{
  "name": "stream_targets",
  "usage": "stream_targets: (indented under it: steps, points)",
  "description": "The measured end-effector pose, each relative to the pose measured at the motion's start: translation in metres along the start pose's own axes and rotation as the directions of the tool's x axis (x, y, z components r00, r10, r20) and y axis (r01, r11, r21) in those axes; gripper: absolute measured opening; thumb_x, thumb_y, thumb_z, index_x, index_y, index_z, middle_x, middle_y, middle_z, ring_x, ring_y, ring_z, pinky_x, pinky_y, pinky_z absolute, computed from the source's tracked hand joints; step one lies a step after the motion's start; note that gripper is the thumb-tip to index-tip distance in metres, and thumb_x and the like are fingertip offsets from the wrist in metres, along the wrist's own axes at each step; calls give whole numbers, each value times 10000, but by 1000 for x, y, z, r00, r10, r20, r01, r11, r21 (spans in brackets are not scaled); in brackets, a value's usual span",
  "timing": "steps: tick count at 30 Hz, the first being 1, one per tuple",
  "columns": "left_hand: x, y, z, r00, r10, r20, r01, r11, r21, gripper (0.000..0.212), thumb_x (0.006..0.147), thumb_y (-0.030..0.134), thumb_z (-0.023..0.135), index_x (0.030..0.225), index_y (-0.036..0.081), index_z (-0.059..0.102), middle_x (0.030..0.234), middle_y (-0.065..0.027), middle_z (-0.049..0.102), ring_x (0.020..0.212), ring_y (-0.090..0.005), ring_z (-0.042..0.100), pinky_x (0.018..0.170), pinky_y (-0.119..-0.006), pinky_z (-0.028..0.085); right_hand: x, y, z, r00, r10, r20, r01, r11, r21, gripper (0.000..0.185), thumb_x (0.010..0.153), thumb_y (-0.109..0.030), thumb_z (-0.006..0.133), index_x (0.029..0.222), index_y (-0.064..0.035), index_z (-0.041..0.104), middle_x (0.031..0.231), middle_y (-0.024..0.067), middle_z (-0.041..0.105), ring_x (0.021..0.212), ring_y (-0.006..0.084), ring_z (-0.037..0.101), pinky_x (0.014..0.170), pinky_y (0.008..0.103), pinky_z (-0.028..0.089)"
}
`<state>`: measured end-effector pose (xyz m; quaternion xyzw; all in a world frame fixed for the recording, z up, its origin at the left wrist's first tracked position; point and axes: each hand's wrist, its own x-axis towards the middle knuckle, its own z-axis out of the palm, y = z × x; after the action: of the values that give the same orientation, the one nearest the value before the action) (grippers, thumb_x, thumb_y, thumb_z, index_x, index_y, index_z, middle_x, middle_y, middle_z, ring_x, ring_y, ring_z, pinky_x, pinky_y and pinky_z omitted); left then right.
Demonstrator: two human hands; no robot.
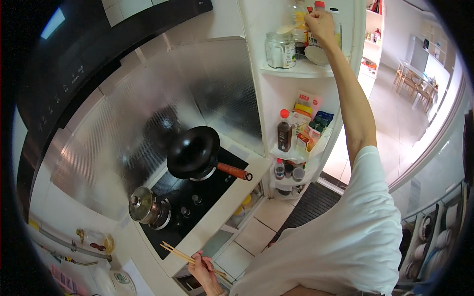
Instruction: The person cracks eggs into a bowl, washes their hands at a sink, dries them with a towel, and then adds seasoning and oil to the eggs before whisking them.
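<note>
My left hand (202, 269) holds a pair of wooden chopsticks (177, 252), their tips over the front edge of the black glass hob (168, 244). My right arm reaches up to the top corner shelf (296, 71). There my right hand (320, 25) is closed around the handle of a pale spoon (286, 29), whose bowl is over the mouth of a glass jar (280, 51). The jar holds something white. Bottles stand behind the hand, one with a red cap (319, 4). Below my wrist a pale round dish or lid (316, 55) leans on the shelf.
A black wok (193, 152) with a wooden handle (232, 171) sits on the rear burner. A lidded pot (142, 205) stands on the other. The range hood (85, 44) overhangs the left. Lower shelves hold a sauce bottle (284, 131) and packets (301, 120). A rice cooker (117, 280) is bottom left.
</note>
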<state>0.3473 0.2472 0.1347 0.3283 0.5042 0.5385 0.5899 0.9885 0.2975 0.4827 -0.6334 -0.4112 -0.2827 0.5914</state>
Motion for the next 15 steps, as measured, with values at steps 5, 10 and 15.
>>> stream_targets:
  steps: [5, 10, 15]
  points:
    - [1, -1, 0, 1000, -2, 7, 2, 1000, 11, 190, 951, 112, 464, 902, -41, 567, 556, -114, 564, 349, -97, 379, 332, -222, 279, -10, -3, -2, 996, 0, -90, 8, 996, 89, 204, 761, -173, 596, 720, 20, 645, 632, 43, 617, 564, 88, 564, 511, 240, 453]
    - [1, -4, -5, 1000, 8, 7, -8, 1000, -2, 185, 952, 102, 460, 890, -39, 562, 567, -122, 568, 351, -100, 385, 329, -225, 285, -17, -5, -1, 984, -90, -152, 90, 996, -6, 205, 765, -173, 594, 753, 23, 652, 661, 44, 628, 591, 91, 573, 537, 238, 463]
    - [1, -4, -13, 1000, 4, -3, -4, 1000, -7, 186, 950, 106, 464, 884, -38, 561, 566, -122, 570, 348, -102, 386, 328, -229, 291, -23, -18, 0, 991, 12, -132, -4, 998, 58, 208, 762, -194, 597, 755, 5, 658, 657, 36, 631, 593, 93, 581, 555, 238, 471]
